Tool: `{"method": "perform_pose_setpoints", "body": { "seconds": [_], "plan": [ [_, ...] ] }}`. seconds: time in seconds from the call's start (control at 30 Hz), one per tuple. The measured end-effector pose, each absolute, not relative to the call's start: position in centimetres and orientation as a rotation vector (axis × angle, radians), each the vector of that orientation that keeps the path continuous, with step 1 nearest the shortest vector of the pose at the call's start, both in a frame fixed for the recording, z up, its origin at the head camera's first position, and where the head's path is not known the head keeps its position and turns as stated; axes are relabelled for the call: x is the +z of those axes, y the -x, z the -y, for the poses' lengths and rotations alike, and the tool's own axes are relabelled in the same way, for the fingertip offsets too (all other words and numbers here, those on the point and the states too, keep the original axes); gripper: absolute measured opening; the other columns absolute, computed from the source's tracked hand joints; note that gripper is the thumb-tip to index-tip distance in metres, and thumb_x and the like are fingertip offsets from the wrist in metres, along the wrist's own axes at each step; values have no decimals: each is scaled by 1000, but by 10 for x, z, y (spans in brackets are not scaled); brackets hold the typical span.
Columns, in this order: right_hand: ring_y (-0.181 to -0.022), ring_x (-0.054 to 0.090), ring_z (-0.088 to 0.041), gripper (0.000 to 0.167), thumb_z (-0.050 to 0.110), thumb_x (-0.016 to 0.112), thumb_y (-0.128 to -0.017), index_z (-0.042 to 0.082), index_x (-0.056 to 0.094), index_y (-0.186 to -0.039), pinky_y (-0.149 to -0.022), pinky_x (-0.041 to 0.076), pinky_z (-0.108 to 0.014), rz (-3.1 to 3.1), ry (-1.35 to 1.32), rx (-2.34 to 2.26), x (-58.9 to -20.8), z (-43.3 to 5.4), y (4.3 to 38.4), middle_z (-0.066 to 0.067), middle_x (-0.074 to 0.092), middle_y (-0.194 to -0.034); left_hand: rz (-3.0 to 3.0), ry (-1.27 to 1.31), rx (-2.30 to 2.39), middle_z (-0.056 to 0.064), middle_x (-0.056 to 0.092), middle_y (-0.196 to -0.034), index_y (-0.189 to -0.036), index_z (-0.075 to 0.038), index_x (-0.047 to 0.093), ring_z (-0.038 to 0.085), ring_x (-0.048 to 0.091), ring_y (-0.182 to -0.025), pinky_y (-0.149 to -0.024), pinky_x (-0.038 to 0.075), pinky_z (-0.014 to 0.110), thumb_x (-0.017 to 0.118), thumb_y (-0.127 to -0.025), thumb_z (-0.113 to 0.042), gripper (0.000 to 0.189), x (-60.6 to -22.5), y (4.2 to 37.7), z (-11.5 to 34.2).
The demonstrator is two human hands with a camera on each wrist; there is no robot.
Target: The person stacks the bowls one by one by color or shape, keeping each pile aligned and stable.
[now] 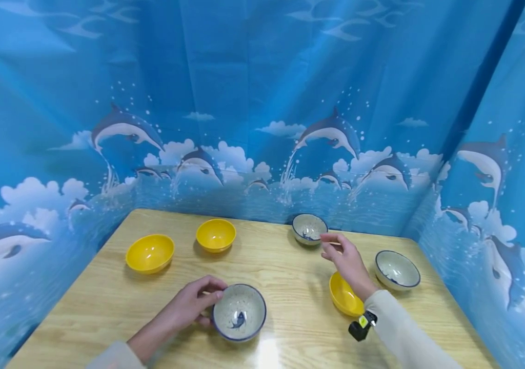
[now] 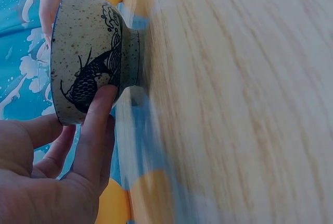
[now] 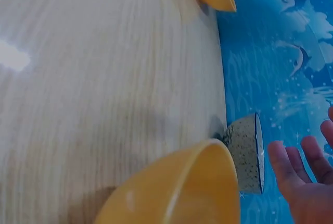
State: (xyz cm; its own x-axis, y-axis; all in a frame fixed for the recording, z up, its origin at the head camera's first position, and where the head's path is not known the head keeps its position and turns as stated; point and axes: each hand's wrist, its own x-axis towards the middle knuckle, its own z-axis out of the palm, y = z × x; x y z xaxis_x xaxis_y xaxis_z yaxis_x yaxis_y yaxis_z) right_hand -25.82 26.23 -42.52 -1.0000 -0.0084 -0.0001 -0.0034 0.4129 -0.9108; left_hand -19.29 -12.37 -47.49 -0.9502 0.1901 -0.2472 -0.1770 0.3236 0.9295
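The left hand [image 1: 193, 303] pinches the near side of a fish-painted bowl [image 1: 240, 315], thumb at the rim and fingers against its outer wall; the bowl sits upright just to that hand's right. The right hand [image 1: 347, 260] holds nothing, its fingers loosely spread and slightly bent. Just beyond its fingertips is a small speckled bowl [image 1: 307, 226] (dark-rimmed, like the held one). A yellow bowl [image 1: 343, 296] lies below its wrist, partly hidden, and a wider speckled bowl [image 1: 398, 269] stands to its right. Two yellow bowls [image 1: 150, 254] stand beyond the left hand.
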Motion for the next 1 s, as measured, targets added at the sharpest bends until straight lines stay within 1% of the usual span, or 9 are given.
{"method": "perform_pose_setpoints", "body": {
  "seconds": [0.17,0.33,0.47,0.57,0.73,1.0],
  "plan": [
    [-143,57,-43,46,30,50,-118,6,48,-157,-122,52,-51,-2628,-36,-1704,-422,-269,267,-19,47,-163,-2279,-22,1664,5,71,-130,-132,-13,71,22,66,-100,-68,67,39,70,-107,-22,26,-476,193,124],
    [-147,53,-43,45,25,50,-118,3,47,-157,-121,52,-51,-2630,-72,-1728,-419,-274,279,-22,45,-163,-2276,-33,1662,6,71,-131,-132,-13,70,22,67,-100,-69,67,39,70,-107,-23,26,-476,193,125],
    [-147,52,-42,44,24,49,-118,3,48,-157,-122,51,-54,-2641,-87,-1704,-415,-277,292,-22,45,-163,-2280,-26,1655,6,71,-131,-132,-14,70,22,67,-100,-69,68,38,70,-107,-23,26,-476,193,125],
    [-146,52,-41,45,23,48,-118,2,47,-158,-121,52,-53,-2654,-85,-1673,-414,-280,301,-21,46,-163,-2285,-17,1658,6,72,-130,-131,-13,71,22,68,-99,-68,68,39,70,-107,-21,25,-476,193,125],
    [-147,50,-44,47,23,48,-118,0,45,-159,-119,55,-50,-2660,-69,-1664,-418,-288,312,-25,44,-165,-2286,-23,1660,6,72,-130,-132,-12,70,22,68,-100,-69,68,40,70,-107,-20,26,-476,193,125],
    [-153,43,-45,52,28,47,-119,4,40,-164,-124,50,-54,-2612,-76,-1656,-420,-301,324,-23,36,-171,-2281,-22,1661,6,71,-131,-133,-13,70,22,67,-101,-69,67,40,70,-107,-22,27,-475,193,124]
  ]
}}
